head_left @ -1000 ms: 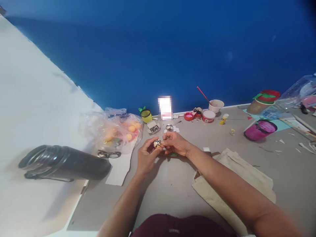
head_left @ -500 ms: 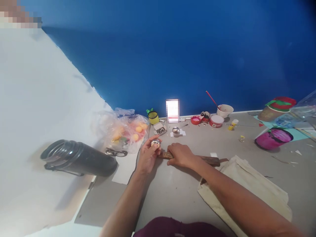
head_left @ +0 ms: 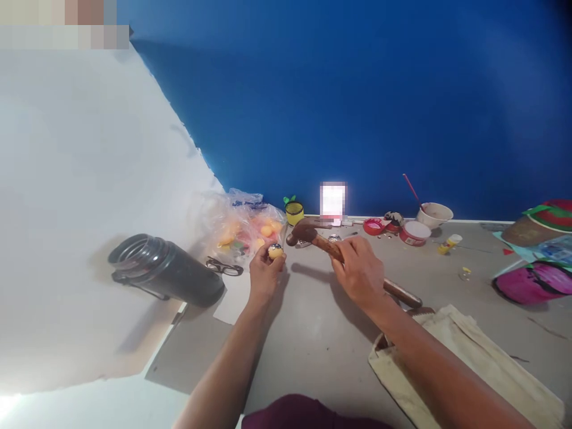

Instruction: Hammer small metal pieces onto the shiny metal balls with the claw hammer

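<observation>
My left hand [head_left: 264,275] pinches a small round shiny ball [head_left: 275,251] between fingertips, just above the grey table [head_left: 313,333]. My right hand [head_left: 358,273] is wrapped round the brown wooden handle of a hammer [head_left: 331,249], lifted off the table. The hammer's dark head [head_left: 299,232] points left and hangs close to the right of the ball. A second shiny ball [head_left: 333,238] lies behind the hammer, partly hidden.
A black flask [head_left: 165,271] lies on its side on white paper at left, glasses [head_left: 224,267] beside it. A clear bag of fruit [head_left: 243,229], a yellow cup [head_left: 294,212], paint pots [head_left: 414,232] and a bowl [head_left: 435,214] line the blue wall. A beige cloth bag [head_left: 469,363] lies at right.
My right hand left the ball, went down to the hammer on the table, gripped it and raised it towards the ball. The left hand kept the ball. The view shifted left.
</observation>
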### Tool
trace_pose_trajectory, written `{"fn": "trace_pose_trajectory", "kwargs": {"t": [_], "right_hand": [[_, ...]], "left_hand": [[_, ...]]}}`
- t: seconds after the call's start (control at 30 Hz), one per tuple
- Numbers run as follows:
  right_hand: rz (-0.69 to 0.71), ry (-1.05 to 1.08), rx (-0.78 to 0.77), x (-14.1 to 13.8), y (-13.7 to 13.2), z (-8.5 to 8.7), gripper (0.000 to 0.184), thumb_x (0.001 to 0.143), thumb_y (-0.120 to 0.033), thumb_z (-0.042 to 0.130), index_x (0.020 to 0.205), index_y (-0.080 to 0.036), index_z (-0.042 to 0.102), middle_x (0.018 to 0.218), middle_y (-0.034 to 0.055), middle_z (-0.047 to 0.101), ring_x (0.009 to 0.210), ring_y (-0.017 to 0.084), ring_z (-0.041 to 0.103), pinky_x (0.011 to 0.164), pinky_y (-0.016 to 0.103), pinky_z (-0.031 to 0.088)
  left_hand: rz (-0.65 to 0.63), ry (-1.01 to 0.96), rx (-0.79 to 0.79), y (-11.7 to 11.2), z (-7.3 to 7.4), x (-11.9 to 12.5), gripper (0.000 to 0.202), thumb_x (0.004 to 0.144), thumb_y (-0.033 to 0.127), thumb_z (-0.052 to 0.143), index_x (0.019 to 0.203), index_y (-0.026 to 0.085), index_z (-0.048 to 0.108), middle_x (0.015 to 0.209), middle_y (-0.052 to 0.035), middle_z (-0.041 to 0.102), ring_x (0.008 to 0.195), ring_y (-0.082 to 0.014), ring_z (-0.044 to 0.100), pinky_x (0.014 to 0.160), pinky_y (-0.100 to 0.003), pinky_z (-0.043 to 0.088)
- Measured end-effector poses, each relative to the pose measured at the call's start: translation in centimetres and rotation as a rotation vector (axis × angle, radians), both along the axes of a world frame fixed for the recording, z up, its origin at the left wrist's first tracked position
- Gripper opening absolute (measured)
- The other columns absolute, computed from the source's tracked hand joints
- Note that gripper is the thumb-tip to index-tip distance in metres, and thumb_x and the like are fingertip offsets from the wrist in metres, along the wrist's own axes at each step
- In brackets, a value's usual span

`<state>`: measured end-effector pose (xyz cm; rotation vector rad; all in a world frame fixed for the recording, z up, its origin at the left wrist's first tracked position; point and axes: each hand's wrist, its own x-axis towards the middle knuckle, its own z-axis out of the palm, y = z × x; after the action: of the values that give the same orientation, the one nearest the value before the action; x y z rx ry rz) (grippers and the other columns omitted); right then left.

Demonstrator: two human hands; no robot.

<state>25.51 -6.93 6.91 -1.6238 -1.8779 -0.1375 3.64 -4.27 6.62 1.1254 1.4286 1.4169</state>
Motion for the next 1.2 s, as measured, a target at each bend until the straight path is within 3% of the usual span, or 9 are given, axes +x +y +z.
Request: {"fn": "trace_pose_trajectory", "kwargs": {"t": [0.2, 0.43, 0.67, 0.77, 0.93, 1.2], "right_hand": [[0.124, -0.044, 0.024, -0.2, -0.3, 0.5, 0.022, 0.105, -0.026, 0.049, 0.109, -0.022, 0.071, 0.098, 0.0102, 0.068, 0.096, 0.025, 0.057, 0.079, 0.033, 0.041], [0.128, -0.003, 0.005, 0.1, -0.1, 0.4, 0.022, 0.102, -0.025, 0.052, 0.113, -0.022, 0.071, 0.104, 0.0122, 0.068, 0.103, 0.027, 0.057, 0.082, 0.035, 0.044], [0.104, 0.026, -0.069, 0.1, 0.2, -0.1, 0.018, 0.100, -0.027, 0.056, 0.111, -0.022, 0.068, 0.109, 0.0111, 0.071, 0.107, 0.027, 0.060, 0.079, 0.032, 0.042], [0.072, 0.072, -0.204, 0.3, 0.5, 0.1, 0.024, 0.095, -0.027, 0.062, 0.119, -0.023, 0.065, 0.113, 0.0097, 0.071, 0.107, 0.027, 0.062, 0.076, 0.032, 0.040], [0.174, 0.047, -0.571, -0.2, 0.8, 0.1, 0.033, 0.091, -0.030, 0.064, 0.124, -0.027, 0.063, 0.109, 0.0052, 0.075, 0.097, 0.026, 0.066, 0.072, 0.031, 0.035], [0.308, -0.026, -0.674, -1.6, 0.3, -0.8, 0.029, 0.088, -0.029, 0.065, 0.116, -0.029, 0.070, 0.107, 0.0035, 0.076, 0.101, 0.026, 0.066, 0.074, 0.031, 0.035]], "left_hand": [[-0.145, -0.099, -0.016, 0.0, -0.8, 0.5, 0.038, 0.068, 0.027, 0.079, 0.103, 0.013, 0.074, 0.070, 0.0032, 0.061, 0.057, -0.0089, 0.049, 0.057, -0.024, 0.041], [-0.145, -0.133, -0.040, 0.2, -1.4, 0.5, 0.035, 0.066, 0.026, 0.081, 0.097, 0.014, 0.073, 0.070, 0.0031, 0.061, 0.057, -0.0092, 0.049, 0.057, -0.025, 0.041], [-0.146, -0.255, 0.006, 0.6, -1.4, 0.0, 0.048, 0.063, 0.022, 0.083, 0.109, 0.016, 0.072, 0.081, 0.0019, 0.064, 0.064, -0.0085, 0.051, 0.061, -0.024, 0.041], [-0.091, -0.321, 0.084, 0.4, -0.7, 0.0, 0.046, 0.071, 0.028, 0.082, 0.115, 0.020, 0.072, 0.090, -0.0004, 0.066, 0.068, -0.0087, 0.053, 0.066, -0.024, 0.044], [-0.046, -0.326, 0.259, -0.3, 0.6, -0.1, 0.037, 0.080, 0.037, 0.080, 0.114, 0.024, 0.075, 0.098, -0.0020, 0.068, 0.073, -0.0092, 0.056, 0.070, -0.025, 0.047], [-0.301, -0.563, 0.110, -1.1, 1.8, 0.0, 0.037, 0.081, 0.040, 0.081, 0.113, 0.024, 0.072, 0.104, -0.0059, 0.068, 0.070, -0.0120, 0.057, 0.062, -0.028, 0.046]]}}
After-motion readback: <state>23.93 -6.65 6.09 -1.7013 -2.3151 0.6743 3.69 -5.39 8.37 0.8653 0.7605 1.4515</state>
